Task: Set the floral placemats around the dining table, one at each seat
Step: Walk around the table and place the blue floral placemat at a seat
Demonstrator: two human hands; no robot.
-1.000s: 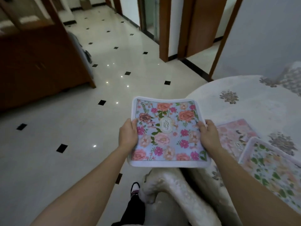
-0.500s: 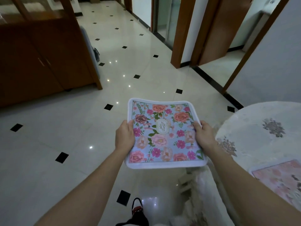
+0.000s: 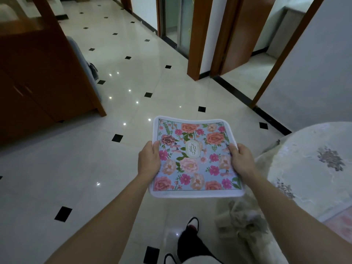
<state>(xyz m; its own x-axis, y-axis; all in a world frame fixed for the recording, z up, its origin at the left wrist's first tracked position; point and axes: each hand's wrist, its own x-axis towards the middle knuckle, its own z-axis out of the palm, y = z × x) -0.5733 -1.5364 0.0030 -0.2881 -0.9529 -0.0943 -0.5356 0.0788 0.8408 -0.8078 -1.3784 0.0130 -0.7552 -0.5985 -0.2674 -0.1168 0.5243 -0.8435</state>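
At the bottom edge I see a foot in a black slipper (image 3: 191,224) on the glossy cream tiled floor (image 3: 95,168). Above it, my left hand (image 3: 149,161) and right hand (image 3: 242,161) each clasp a side of the blue floral placemat with white border (image 3: 194,159), held over the floor, left of the round table in pale embroidered cloth (image 3: 308,168).

Setting: a private home — the dining area opening onto a hallway. Indicators: a glossy cream tiled floor (image 3: 133,168) with small black diamond insets; a wooden cabinet (image 3: 38,82) at left; wood-framed doorways (image 3: 198,39) leading to further rooms; a round dining table (image 3: 308,168) at right under a pale flower-patterned cloth — a pink placemat (image 3: 341,223) lies at its near edge.
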